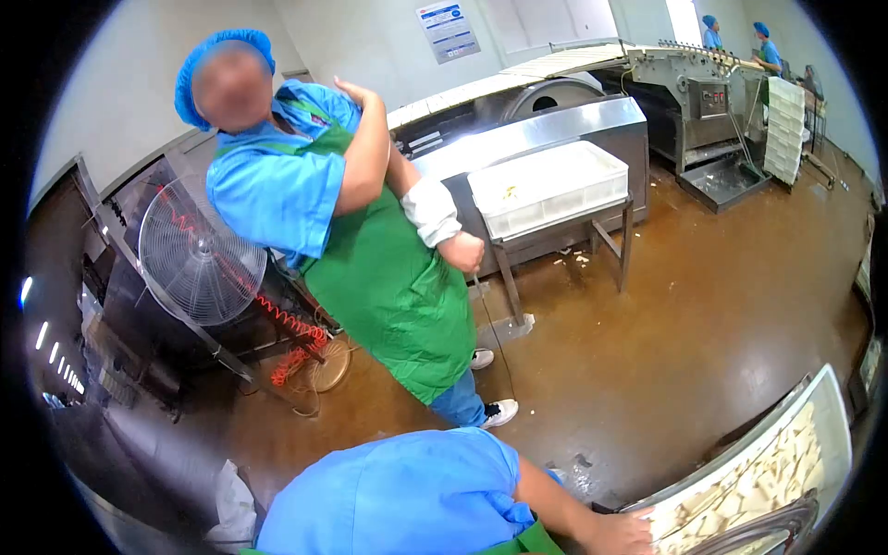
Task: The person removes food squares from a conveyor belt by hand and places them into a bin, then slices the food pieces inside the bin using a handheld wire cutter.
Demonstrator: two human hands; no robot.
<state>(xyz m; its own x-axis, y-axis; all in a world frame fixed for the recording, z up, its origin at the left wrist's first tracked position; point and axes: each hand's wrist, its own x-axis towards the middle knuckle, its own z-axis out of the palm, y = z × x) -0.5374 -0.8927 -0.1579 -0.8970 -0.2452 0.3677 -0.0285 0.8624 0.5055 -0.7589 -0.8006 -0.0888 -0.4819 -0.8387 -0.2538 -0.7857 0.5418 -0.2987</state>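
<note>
My left hand reaches in from the bottom, its blue-sleeved arm stretched to the right. Its fingers bend over the left edge of a white tray, and some of them are cut off by the picture edge. Many pale, cut pieces of what looks like food lie loose in this tray. A curved metal bar crosses the tray's lower corner. My right hand is out of the picture.
A co-worker in a green apron stands ahead, arms bent. A caged fan and coiled red hose are at left. A white crate rests on a metal stand beside a conveyor. The brown floor looks wet.
</note>
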